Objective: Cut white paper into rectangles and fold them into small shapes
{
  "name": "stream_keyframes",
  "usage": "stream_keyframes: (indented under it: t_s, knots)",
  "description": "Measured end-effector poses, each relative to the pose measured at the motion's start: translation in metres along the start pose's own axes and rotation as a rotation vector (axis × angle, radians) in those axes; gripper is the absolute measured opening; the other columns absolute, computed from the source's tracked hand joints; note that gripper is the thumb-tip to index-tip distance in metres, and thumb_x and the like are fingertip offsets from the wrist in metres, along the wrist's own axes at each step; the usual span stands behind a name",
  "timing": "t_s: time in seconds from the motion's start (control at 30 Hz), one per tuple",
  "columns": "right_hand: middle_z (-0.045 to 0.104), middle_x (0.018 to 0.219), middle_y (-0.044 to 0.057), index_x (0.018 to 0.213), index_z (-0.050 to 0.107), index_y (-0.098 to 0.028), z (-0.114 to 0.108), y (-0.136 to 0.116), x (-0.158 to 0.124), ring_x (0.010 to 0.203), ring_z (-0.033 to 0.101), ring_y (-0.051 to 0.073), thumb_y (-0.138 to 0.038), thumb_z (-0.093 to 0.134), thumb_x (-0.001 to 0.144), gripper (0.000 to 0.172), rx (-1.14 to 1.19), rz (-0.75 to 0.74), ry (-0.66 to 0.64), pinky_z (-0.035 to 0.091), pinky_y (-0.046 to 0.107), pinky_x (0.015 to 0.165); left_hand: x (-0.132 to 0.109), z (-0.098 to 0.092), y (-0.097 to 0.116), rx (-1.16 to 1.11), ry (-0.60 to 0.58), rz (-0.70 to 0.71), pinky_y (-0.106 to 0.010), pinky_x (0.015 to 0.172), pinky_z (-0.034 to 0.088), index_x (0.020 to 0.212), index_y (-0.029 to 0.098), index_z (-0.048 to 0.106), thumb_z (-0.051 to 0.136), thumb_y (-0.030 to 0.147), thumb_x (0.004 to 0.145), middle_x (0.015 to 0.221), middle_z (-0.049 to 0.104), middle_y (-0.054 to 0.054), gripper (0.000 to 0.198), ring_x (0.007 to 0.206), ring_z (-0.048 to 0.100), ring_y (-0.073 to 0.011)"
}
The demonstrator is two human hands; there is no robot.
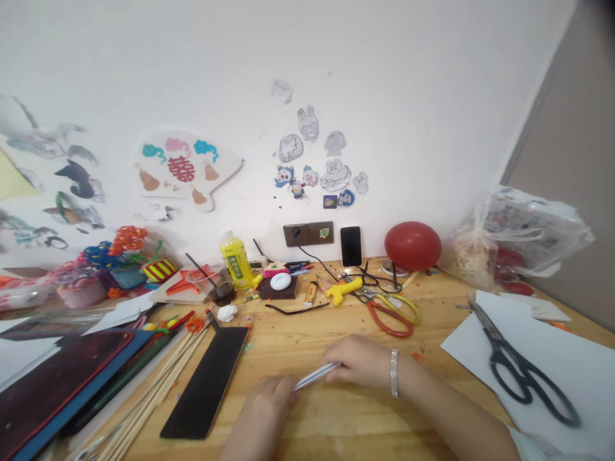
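Note:
Between my two hands runs a narrow white strip [316, 376], which looks like folded paper with a darker line along it. My left hand [271, 400] is closed on its near left end, and my right hand [353, 363] pinches the far right end. A silver bracelet [394, 373] circles my right wrist. The strip is held just over the wooden table [307, 342]; whether it touches the wood I cannot tell. My fingertips hide both of its ends. Left of my left hand lies a flat black board [206, 384].
Black-handled scissors [523, 371] rest on white paper [593, 349] at the right. Behind my hands lie red-and-yellow scissors [394, 314], a yellow glue gun [343, 291] and a red balloon [413, 246]. Wooden sticks [158, 390] and a dark folder [62, 384] lie left. A yellow drink bottle [236, 259] stands behind.

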State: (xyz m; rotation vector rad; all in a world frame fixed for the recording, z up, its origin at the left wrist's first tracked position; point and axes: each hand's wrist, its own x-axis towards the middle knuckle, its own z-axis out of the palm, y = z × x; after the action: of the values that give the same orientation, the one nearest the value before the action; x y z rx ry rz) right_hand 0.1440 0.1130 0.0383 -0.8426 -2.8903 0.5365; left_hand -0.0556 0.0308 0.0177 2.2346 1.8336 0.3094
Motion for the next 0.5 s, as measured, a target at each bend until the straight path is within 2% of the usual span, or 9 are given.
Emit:
stream_keyframes:
  t_s: [0.1,0.23,0.27,0.4,0.5]
  knots:
    - [0.072,0.09,0.003,0.097,0.068,-0.018,-0.0032,0.0055,-0.0015,0.083,0.063,0.013,-0.021,0.057,0.085,0.016,0.043,-0.006,0.01,0.042,0.018,0.071,0.002,0.0014,-0.0026,-0.055,-0.001,0.006,-0.027,0.073,0.044,0.085,0.02,0.063,0.041,0.016,0.086,0.086,0.068,-0.006,0.022,0.081,0.062,-0.0186]
    - [0.071,0.087,0.007,0.089,0.069,-0.014,-0.0081,0.0076,-0.0029,0.082,0.062,0.016,-0.017,0.054,0.086,0.016,0.049,0.036,0.035,0.042,0.021,0.072,0.0035,0.0022,-0.004,-0.111,0.006,0.052,-0.029,0.082,0.044,0.107,0.02,0.059,0.042,0.019,0.087,0.101,0.068,-0.008,0.027,0.093,0.061,-0.0195]
    - [0.071,0.086,0.007,0.087,0.069,-0.014,-0.0087,0.0075,-0.003,0.081,0.062,0.016,-0.016,0.054,0.086,0.016,0.05,0.046,0.038,0.042,0.022,0.072,0.0035,0.0023,-0.0041,-0.107,0.018,0.046,-0.03,0.083,0.043,0.107,0.019,0.059,0.041,0.019,0.087,0.102,0.067,-0.009,0.027,0.094,0.06,-0.0198]
    - [0.07,0.086,0.007,0.087,0.068,-0.014,-0.0071,0.0064,-0.0029,0.082,0.061,0.017,-0.016,0.053,0.086,0.016,0.064,0.074,0.049,0.042,0.023,0.072,0.003,0.0024,-0.0034,-0.048,0.058,-0.014,-0.03,0.075,0.043,0.083,0.018,0.061,0.036,0.019,0.089,0.086,0.067,-0.008,0.025,0.083,0.061,-0.0197]
    - [0.07,0.086,0.008,0.09,0.068,-0.014,-0.0035,0.0063,-0.0032,0.081,0.061,0.018,-0.019,0.053,0.085,0.016,0.083,0.088,0.067,0.043,0.024,0.069,0.0024,0.0026,-0.0013,-0.091,0.078,-0.048,-0.028,0.072,0.041,0.078,0.019,0.057,0.035,0.019,0.088,0.081,0.065,-0.006,0.025,0.078,0.059,-0.0188]
